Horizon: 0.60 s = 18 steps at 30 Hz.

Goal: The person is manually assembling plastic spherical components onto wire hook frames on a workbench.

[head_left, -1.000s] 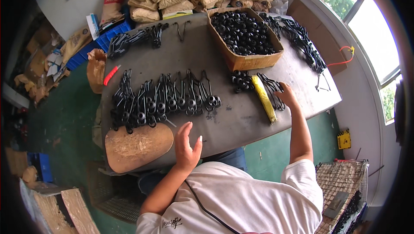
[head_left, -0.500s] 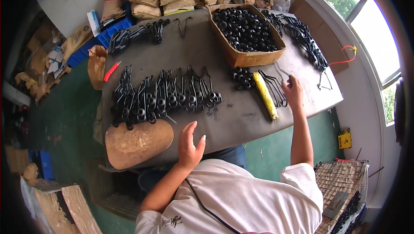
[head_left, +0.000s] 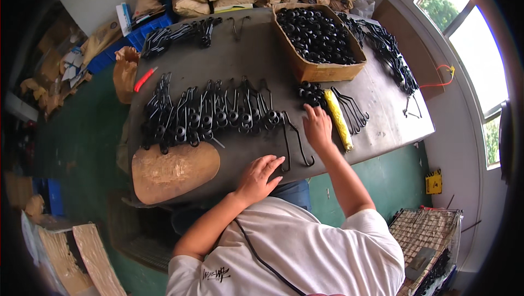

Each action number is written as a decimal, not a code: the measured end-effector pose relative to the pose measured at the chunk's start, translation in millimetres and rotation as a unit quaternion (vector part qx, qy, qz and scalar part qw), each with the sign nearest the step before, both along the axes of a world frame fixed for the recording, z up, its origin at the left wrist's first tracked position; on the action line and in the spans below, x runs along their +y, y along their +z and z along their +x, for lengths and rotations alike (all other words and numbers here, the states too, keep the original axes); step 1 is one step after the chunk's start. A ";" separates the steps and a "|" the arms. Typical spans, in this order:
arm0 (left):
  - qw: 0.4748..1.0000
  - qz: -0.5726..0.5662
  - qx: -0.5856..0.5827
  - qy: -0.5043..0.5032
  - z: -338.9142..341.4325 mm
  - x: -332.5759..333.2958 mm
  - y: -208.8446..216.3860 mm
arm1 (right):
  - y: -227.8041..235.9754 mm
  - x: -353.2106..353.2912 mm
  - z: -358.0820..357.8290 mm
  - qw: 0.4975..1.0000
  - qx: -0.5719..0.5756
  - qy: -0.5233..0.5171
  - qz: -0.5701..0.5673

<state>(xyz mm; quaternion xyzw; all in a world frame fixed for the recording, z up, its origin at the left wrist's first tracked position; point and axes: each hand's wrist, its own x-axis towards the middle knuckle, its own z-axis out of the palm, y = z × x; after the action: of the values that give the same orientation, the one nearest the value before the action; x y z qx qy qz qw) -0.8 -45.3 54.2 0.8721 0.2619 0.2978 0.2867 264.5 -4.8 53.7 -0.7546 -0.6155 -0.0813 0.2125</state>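
Observation:
My left hand lies low over the table's near edge, thumb and fingers apart. Between its fingertips is the near end of a black wire hook, a bent two-legged piece; firm contact cannot be made out. My right hand reaches forward with fingers stretched to a small heap of black rings; its fingertips touch or nearly touch the nearest ones. Just right of that hand are a yellow wrapped bar and several loose wire hooks. A row of hooks with black rings on them spreads to the left.
A cardboard box full of black rings stands at the back. More hooks lie in bundles at the far left and far right. A red-handled cutter and a brown board are on the table's left side.
My right hand has moved left from the loose hooks to the ring heap. A wire hook now lies by my left hand, which has shifted right and lowered.

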 end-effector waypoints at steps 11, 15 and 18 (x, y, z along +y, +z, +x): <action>0.982 -0.134 -0.121 0.056 -2.4 7.9 -4.4 | -8.0 -0.6 3.0 0.953 0.297 0.057 -0.031; 0.922 -0.311 -0.228 0.044 0.9 12.2 -5.1 | 2.1 -60.1 -67.4 0.702 0.690 0.122 -0.125; 0.911 -0.363 -0.191 0.035 -1.4 14.7 -0.2 | 11.8 -76.3 -103.6 0.642 0.745 0.134 -0.122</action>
<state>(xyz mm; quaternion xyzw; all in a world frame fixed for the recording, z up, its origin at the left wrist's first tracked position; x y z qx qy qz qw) -2.2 -30.6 54.0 0.6246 0.3227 0.3533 0.6172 161.0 -81.1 65.5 -0.4885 -0.3480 0.6132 0.5140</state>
